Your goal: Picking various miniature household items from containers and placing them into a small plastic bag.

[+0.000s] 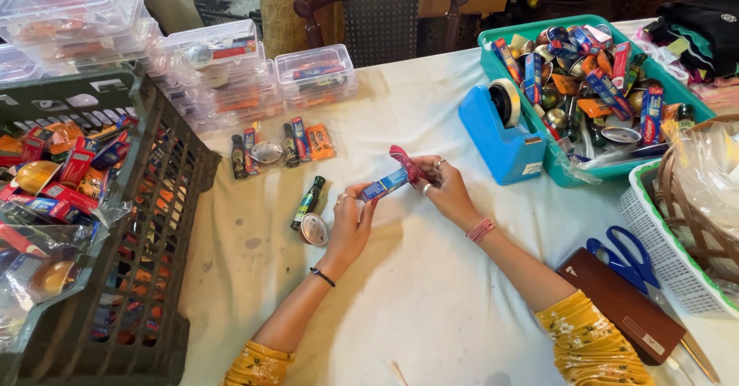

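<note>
My left hand (pixel 350 220) and my right hand (pixel 445 188) together hold a small blue carton (pixel 387 183) above the white tablecloth. At the carton's right end, a red patterned wrapper (pixel 406 161) is pinched by the fingers of my right hand. Just left of my left hand lie a small dark green bottle (pixel 308 202) and a round silver tin (pixel 314 230). Farther back on the cloth sits a row of small items (pixel 279 149): bottles, a tin, cartons and an orange sachet.
A dark plastic crate (pixel 154 224) of red and blue packets stands at left, with stacked clear lidded boxes (pixel 231 70) behind. At right are a blue tape dispenser (pixel 504 128), a teal bin (pixel 608 86) of mixed items, a white basket (pixel 677 263), blue scissors (pixel 627 259), and a brown case (pixel 623 305).
</note>
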